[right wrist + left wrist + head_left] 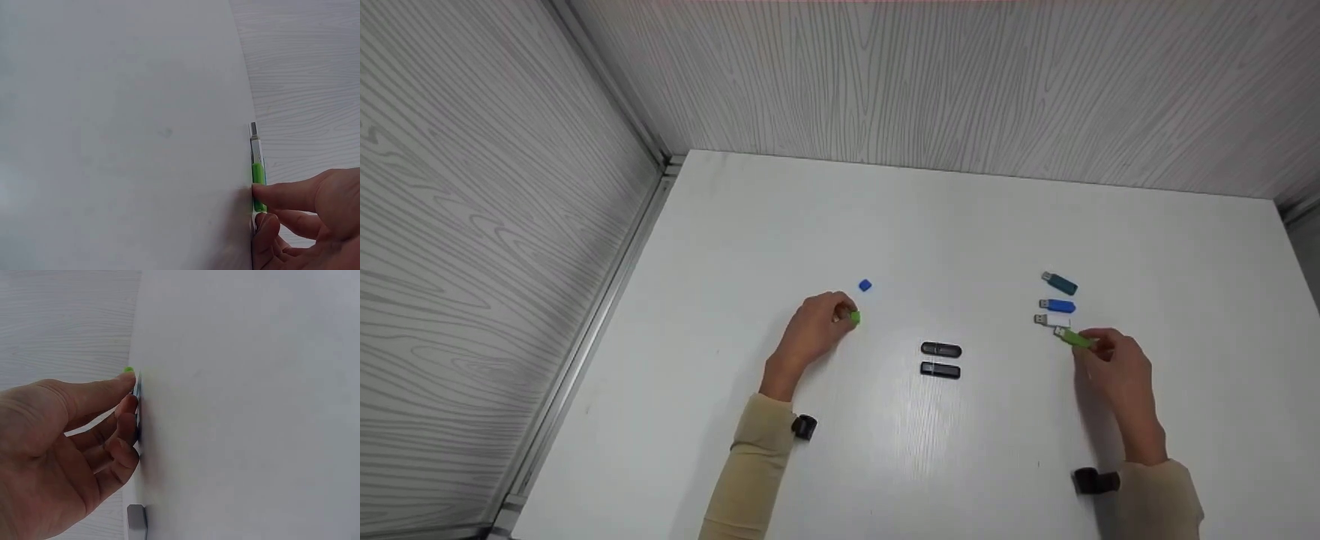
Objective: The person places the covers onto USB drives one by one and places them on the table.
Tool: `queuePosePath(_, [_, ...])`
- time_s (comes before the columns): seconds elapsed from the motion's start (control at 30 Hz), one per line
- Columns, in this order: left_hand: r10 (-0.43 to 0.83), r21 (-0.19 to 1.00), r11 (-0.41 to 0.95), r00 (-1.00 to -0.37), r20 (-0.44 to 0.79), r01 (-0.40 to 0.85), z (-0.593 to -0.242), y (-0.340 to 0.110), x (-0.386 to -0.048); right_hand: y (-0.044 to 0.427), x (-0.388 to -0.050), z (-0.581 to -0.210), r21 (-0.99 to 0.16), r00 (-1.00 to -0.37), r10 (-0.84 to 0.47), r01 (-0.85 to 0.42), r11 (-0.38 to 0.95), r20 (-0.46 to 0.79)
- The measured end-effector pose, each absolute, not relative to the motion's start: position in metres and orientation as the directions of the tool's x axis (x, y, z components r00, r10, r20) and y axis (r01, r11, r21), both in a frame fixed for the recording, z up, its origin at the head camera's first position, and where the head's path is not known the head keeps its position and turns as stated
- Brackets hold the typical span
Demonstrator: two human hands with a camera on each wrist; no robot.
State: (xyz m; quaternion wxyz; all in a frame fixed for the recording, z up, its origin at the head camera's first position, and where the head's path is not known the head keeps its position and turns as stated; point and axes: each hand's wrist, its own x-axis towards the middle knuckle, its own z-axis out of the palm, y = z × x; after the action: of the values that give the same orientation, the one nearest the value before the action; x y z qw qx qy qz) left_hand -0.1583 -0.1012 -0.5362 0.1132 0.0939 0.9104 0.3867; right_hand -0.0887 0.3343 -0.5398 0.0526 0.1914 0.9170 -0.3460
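- Sleeves [750,472] fill the lowest part of my head view, nearest the camera, each leading to a hand at work over the white table [922,232].
- Left hand [814,328]: I see thumb and finger pinched together on the green cap [855,317], with the blue cap [865,285] just beyond it.
- Right hand [1121,371]: the fingers are clamped on the rear end of the green drive [1076,337], its bare plug [1059,331] pointing left.
- That drive is just on the near side of the white drive [1051,319]; I cannot tell whether they touch. The blue drive [1060,306] and teal drive [1061,284] lie farther out.
- Handling it well, I judge, means gripping only the rear, levelling the body, and lifting the fingers straight up on release, so the white drive isn't nudged.
- The cap is small, so I would pinch its sides lightly and part the fingers only at table height.
- Two black drives [941,349] lie between the hands; I would steer around them.
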Motion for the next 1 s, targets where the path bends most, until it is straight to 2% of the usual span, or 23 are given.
queuePosePath(0.27, [0.238, 0.774, 0.630, -0.963, -0.123, 0.057, -0.535, -0.102, -0.161, 0.331, -0.087, -0.537, -0.629, -0.920, 0.314, 0.391, 0.672, -0.236])
queuePosePath(0.6, [0.253, 0.802, 0.591, -0.963, -0.090, 0.081, -0.537, -0.102, -0.160, 0.328, -0.084, -0.535, -0.643, -0.913, 0.311, 0.406, 0.649, -0.262])
queuePosePath(1.0, [0.290, 0.818, 0.566, -0.953, -0.086, 0.098, -0.535, -0.093, -0.160, 0.318, -0.084, -0.533, -0.704, -0.950, 0.184, 0.311, 0.638, -0.253])
